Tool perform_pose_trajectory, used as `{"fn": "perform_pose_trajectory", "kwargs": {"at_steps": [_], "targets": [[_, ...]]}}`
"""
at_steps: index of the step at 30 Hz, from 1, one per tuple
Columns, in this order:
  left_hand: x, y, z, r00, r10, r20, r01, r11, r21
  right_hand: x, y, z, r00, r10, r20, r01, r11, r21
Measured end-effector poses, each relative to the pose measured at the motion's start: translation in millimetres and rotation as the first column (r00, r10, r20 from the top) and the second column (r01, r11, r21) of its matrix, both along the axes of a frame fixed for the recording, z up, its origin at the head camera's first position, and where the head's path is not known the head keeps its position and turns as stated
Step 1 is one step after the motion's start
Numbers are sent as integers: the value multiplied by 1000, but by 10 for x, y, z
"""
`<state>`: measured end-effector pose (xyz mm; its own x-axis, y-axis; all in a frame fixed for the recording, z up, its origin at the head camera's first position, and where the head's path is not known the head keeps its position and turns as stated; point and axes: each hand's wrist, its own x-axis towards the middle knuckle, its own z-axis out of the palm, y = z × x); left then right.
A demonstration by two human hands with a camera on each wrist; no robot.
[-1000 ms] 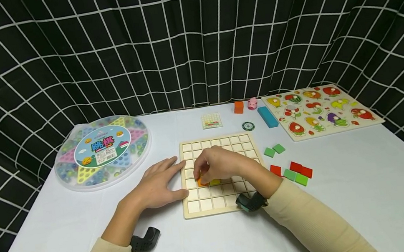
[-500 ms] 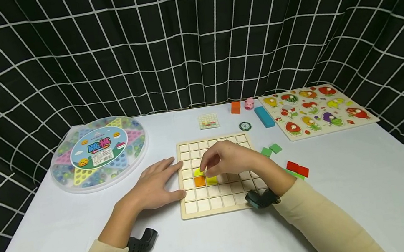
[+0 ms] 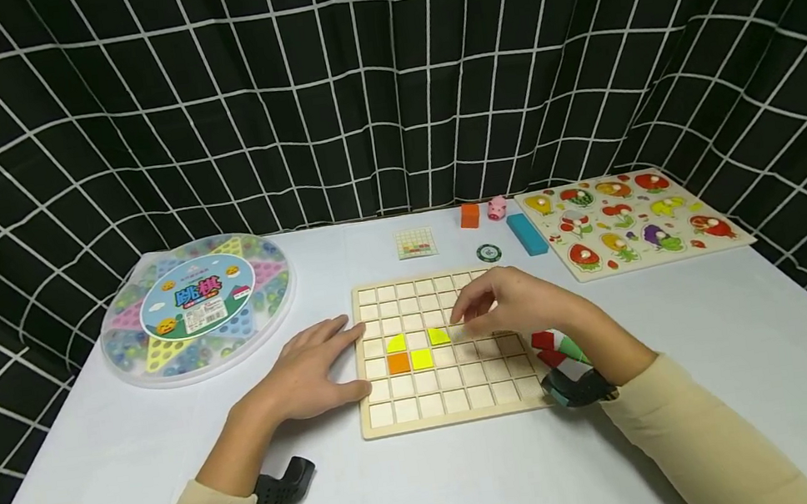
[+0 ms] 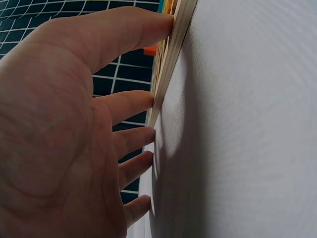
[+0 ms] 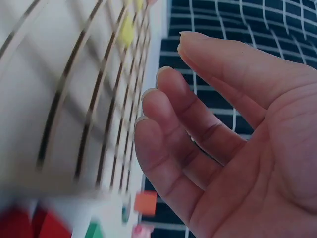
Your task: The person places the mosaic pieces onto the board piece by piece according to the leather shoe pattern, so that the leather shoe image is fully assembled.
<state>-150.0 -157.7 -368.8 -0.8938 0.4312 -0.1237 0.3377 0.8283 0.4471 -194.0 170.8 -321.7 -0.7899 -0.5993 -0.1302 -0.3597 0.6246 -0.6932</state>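
Observation:
A pale wooden grid board [image 3: 394, 421] lies on the white table. In its left half are an orange square tile [image 3: 399, 363], a yellow square tile [image 3: 422, 358] and two yellow tiles with a curved edge, one left [image 3: 395, 344] and one right [image 3: 439, 336]. My left hand [image 3: 312, 370] is spread beside the board, thumb and index fingertips at its left edge. My right hand [image 3: 511, 302] hovers over the board's right half. In the right wrist view the fingers [image 5: 171, 134] bend loosely, and nothing shows between them and the thumb.
Red tiles [image 3: 545, 340] and green tiles [image 3: 572, 349] lie right of the board, partly behind my right wrist. Behind it are a pattern card [image 3: 415, 243], a poker chip [image 3: 489, 252], an orange block [image 3: 470, 216], a toy pig [image 3: 496, 208], a blue block [image 3: 526, 234], a fruit puzzle [image 3: 638, 252] and a marble game box [image 3: 277, 301].
My right hand has moved from the orange tile rightward across the board, uncovering the orange and yellow tiles. The left hand has stayed at the board's edge.

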Motion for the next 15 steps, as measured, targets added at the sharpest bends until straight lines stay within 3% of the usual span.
{"fn": "perform_pose_trajectory", "kwargs": {"at_steps": [15], "targets": [[5, 15, 2, 1000, 1, 6, -1, 1000, -5, -79, 671, -82, 977, -212, -12, 212, 967, 142]]}}
